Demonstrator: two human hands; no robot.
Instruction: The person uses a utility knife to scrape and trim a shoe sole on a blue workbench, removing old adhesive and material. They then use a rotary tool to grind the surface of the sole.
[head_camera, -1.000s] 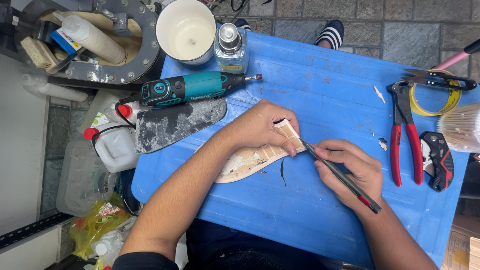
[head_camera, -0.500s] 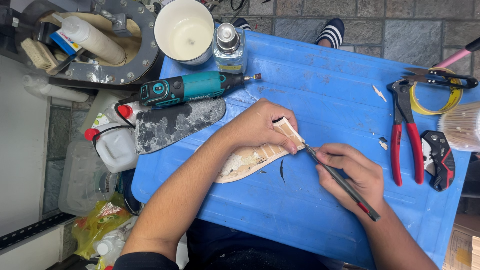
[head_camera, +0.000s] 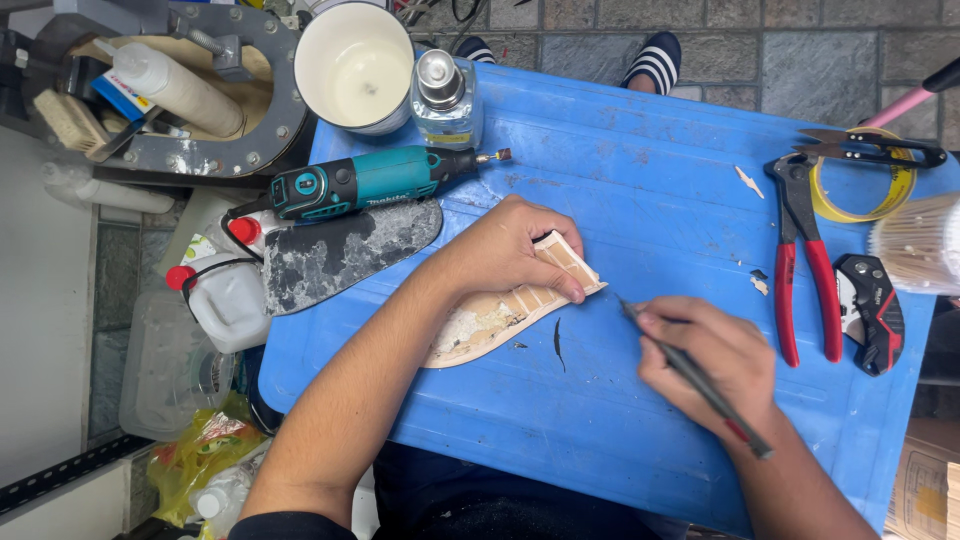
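Note:
My left hand (head_camera: 505, 248) presses down on a pale, worn shoe sole (head_camera: 492, 322) lying on the blue plastic work surface (head_camera: 620, 170); its fingers cover the sole's ribbed end. My right hand (head_camera: 715, 362) grips a thin dark tool with a red mark (head_camera: 700, 380), like a pen, its tip pointing up-left and a short gap away from the sole's end. A small dark sliver (head_camera: 557, 342) lies on the blue surface between the two hands.
A teal rotary tool (head_camera: 365, 180) and a grey insole (head_camera: 345, 250) lie at the left. A white cup (head_camera: 355, 65) and clear bottle (head_camera: 445, 95) stand at the back. Red pliers (head_camera: 805, 265), scissors on yellow tape (head_camera: 870, 165), a folded knife (head_camera: 870, 310) and a toothpick bundle (head_camera: 915, 240) sit right.
My right hand has drawn the thin tool back to the right, so its tip no longer touches the sole's end. My left hand stays pressed on the sole.

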